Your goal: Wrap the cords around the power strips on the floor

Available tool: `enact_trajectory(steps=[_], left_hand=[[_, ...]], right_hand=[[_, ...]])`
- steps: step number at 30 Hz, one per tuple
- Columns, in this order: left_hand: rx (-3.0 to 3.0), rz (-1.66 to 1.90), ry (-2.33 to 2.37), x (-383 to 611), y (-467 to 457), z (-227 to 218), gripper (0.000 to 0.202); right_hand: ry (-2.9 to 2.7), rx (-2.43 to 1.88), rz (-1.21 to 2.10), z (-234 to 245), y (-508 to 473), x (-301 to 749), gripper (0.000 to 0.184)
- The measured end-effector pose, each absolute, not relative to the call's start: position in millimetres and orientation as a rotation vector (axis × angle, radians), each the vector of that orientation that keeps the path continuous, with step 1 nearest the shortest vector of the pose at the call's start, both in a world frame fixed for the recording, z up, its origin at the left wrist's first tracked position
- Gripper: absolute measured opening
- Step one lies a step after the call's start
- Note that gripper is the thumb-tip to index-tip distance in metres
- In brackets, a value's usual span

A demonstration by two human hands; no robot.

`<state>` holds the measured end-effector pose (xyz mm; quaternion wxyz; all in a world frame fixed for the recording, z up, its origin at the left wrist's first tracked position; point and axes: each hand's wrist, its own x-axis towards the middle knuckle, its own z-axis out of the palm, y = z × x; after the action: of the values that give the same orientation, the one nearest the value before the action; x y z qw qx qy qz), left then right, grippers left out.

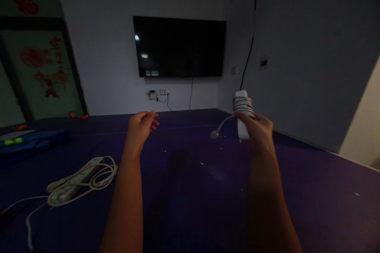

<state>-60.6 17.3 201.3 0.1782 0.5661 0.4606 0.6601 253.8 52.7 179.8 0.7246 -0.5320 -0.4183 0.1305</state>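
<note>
My right hand [257, 128] is closed round a white power strip [242, 99] held upright, with its white cord wound several times round the top. The loose cord end with the plug [214, 134] hangs out to the left of that hand. My left hand [141, 125] is raised above the dark purple floor mat [190, 189], fingers loosely curled and apart, holding nothing. A second white power strip [77, 180] lies on the mat at the lower left with its cord in loose loops around it.
A black TV [179, 46] hangs on the far wall above wall sockets [158, 93]. A black cable [251, 35] runs down the wall corner. A blue object [32, 140] lies at the left edge. A glass door with red decorations [41, 67] stands at the left.
</note>
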Motion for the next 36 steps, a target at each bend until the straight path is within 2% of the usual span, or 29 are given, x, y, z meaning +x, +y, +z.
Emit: enact_trajectory(steps=[7, 12, 18, 27, 32, 36], left_hand=[[1.67, 1.826, 1.257, -52, 13, 207, 0.031], [1.878, 1.604, 1.202, -38, 3, 211, 0.033], [2.099, 1.308, 1.064, -21, -3, 210, 0.029], [2.26, 1.172, 1.034, -13, 12, 195, 0.021], [2.341, 1.067, 1.063, -17, 12, 194, 0.021], [2.281, 1.092, 1.047, -17, 2, 201, 0.021]], right_hand=[[-1.045, -0.777, 0.766, 211, 22, 182, 0.037], [-1.176, -0.711, 0.95, 210, 17, 156, 0.034], [-1.22, -0.677, 0.985, 211, 16, 149, 0.035], [-1.219, -0.697, 0.944, 210, 16, 152, 0.036], [-1.237, -0.65, 1.064, 209, 22, 158, 0.035], [-1.315, -0.552, 1.125, 210, 25, 165, 0.042]])
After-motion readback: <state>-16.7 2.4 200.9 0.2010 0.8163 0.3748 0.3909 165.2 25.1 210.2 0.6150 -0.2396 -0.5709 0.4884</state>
